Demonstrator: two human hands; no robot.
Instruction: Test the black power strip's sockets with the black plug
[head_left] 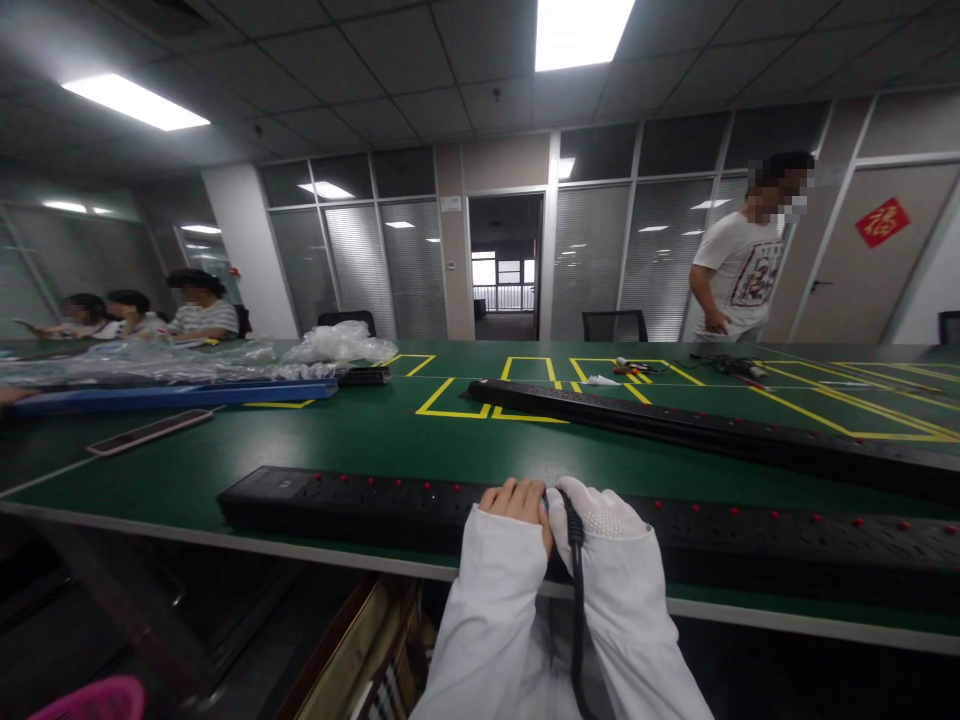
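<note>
A long black power strip with red dots lies along the near edge of the green table. My bare left hand rests on its middle, fingers bent together over the top. Right beside it, my right hand, in a white glove with dotted grip, is closed around the end of a black cable that hangs down over the table edge. The cable's tip is hidden between the hands. Whether my left hand grips anything small cannot be made out.
Another long black strip lies behind at the right. Further left are a phone, a blue bar and clear plastic wrap. A person stands across the table; several people sit at the far left.
</note>
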